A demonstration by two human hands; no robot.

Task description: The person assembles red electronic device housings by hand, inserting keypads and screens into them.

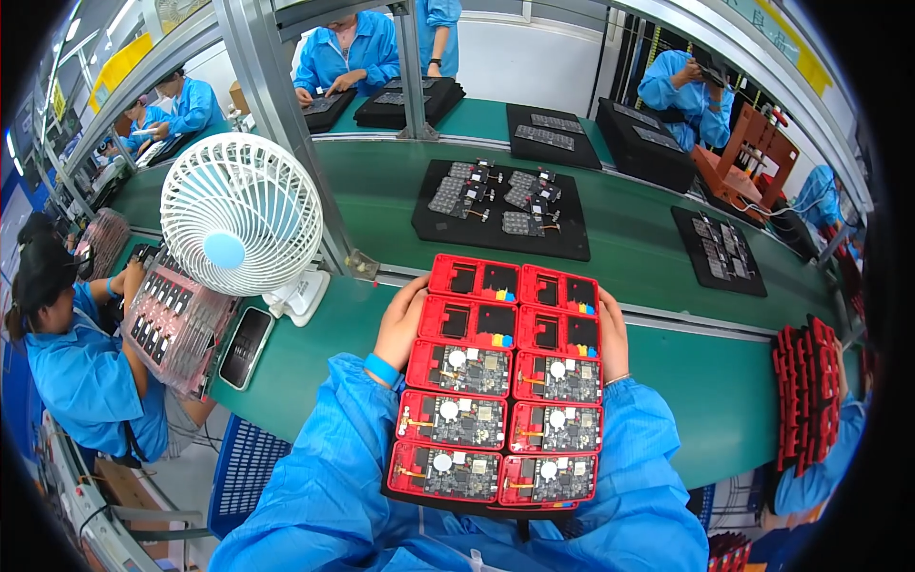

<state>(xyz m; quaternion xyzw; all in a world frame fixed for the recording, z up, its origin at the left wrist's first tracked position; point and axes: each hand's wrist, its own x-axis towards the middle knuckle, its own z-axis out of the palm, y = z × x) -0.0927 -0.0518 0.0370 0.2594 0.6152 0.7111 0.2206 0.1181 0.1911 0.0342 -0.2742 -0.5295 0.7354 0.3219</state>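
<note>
Between my two hands I carry a black tray (429, 497) loaded with several red plastic housings (463, 420) in two columns. The nearer housings show dark circuit boards with round white parts; the farther ones have black recesses and small yellow and blue pieces. My left hand (400, 324) grips the load's left side, its fingers wrapped round the edge. On the opposite side my right hand (614, 338) holds it the same way, fingertips partly hidden behind the housings. The load is above the near edge of the green workbench (667, 391).
Beyond the bench, a green conveyor belt (372, 205) carries black foam trays (457, 234) of circuit parts. A white fan (243, 214) and a phone (247, 348) stand at left, near a metal post (276, 105). Co-workers in blue work around; a blue basket (248, 467) is below the bench.
</note>
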